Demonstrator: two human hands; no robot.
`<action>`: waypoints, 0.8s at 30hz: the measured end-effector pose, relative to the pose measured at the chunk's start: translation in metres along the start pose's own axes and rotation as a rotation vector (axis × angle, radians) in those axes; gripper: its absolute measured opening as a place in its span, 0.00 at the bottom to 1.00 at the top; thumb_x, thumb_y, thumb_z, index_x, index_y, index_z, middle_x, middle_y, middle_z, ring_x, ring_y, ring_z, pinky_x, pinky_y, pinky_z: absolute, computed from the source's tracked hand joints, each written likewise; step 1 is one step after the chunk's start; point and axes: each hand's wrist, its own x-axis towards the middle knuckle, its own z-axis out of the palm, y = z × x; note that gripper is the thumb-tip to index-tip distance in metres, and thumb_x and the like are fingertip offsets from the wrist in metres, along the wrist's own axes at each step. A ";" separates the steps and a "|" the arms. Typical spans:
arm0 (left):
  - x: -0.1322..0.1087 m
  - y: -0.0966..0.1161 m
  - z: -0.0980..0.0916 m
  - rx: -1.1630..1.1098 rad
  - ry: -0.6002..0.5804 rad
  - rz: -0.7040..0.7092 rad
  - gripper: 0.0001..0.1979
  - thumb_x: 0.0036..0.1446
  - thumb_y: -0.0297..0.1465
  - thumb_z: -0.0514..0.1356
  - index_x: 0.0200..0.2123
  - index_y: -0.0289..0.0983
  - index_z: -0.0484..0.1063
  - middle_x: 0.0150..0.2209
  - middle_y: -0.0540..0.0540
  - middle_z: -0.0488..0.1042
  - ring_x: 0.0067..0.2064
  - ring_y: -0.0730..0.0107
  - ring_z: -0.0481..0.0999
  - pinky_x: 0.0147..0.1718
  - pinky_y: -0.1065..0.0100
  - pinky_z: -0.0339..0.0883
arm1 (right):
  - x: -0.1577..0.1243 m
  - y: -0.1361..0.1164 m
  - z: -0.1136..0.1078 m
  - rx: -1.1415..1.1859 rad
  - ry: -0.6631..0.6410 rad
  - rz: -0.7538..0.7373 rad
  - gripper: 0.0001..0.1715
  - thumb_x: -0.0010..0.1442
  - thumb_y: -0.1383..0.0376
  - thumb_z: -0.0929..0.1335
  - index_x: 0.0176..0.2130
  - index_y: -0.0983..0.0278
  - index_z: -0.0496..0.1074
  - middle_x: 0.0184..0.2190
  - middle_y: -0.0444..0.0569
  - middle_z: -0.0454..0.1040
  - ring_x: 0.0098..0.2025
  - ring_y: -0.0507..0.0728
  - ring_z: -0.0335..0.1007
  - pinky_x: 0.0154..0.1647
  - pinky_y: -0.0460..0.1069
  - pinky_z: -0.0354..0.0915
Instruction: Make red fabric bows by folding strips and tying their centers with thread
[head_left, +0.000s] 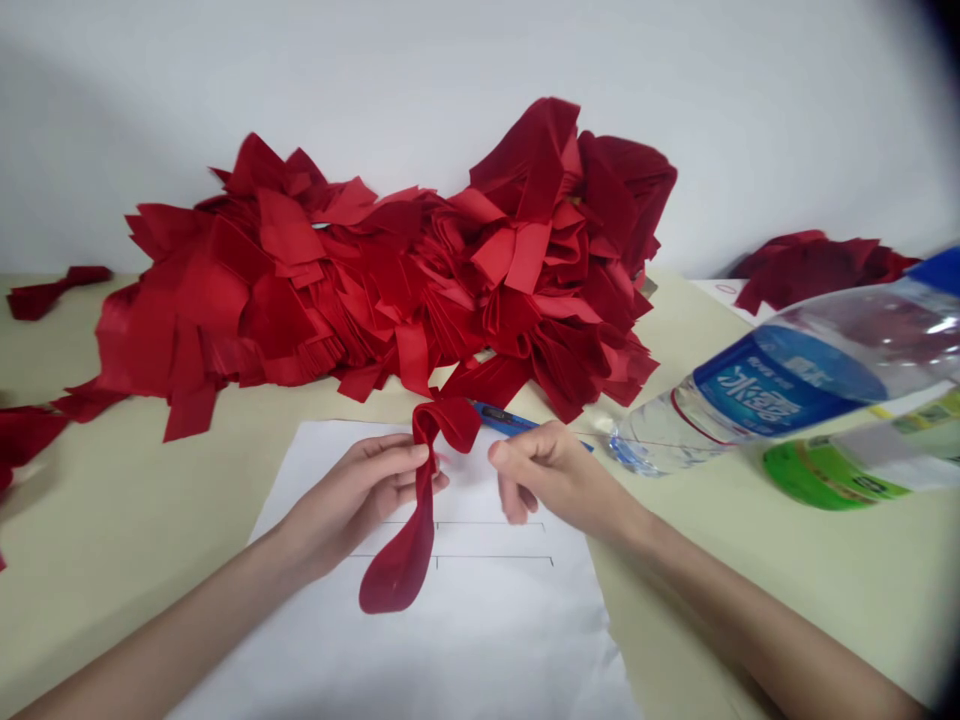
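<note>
Over white paper (405,665), a red ribbon (403,575) (velvety) hangs looped.

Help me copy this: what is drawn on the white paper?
Two black lines with short ticks show on the white paper. The left hand and the red ribbon it holds hide parts; how far the lines run under that hand cannot be seen.

The ribbon (422,515) is velvety cloth, the sheet (420,660) matt paper, the larger bottle (787,380) glossy plastic.
</note>
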 end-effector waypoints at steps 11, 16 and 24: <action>-0.005 -0.004 0.008 0.282 -0.018 0.027 0.07 0.56 0.33 0.60 0.36 0.38 0.77 0.34 0.47 0.76 0.40 0.64 0.72 0.45 0.63 0.61 | -0.007 -0.001 0.024 0.003 0.173 -0.061 0.07 0.57 0.65 0.68 0.28 0.64 0.74 0.25 0.43 0.75 0.27 0.49 0.68 0.27 0.44 0.64; -0.006 -0.005 0.007 0.200 -0.055 0.006 0.06 0.56 0.33 0.60 0.35 0.39 0.77 0.32 0.48 0.74 0.38 0.68 0.72 0.41 0.68 0.62 | -0.007 -0.002 0.023 0.142 0.213 -0.037 0.10 0.57 0.63 0.68 0.26 0.66 0.73 0.23 0.43 0.73 0.23 0.48 0.63 0.22 0.43 0.60; -0.008 -0.007 0.009 0.192 -0.016 0.020 0.07 0.54 0.33 0.62 0.36 0.40 0.77 0.32 0.48 0.75 0.38 0.67 0.72 0.41 0.67 0.63 | -0.011 -0.001 0.029 0.080 0.290 -0.056 0.12 0.58 0.63 0.67 0.25 0.65 0.71 0.23 0.43 0.72 0.25 0.49 0.64 0.26 0.44 0.60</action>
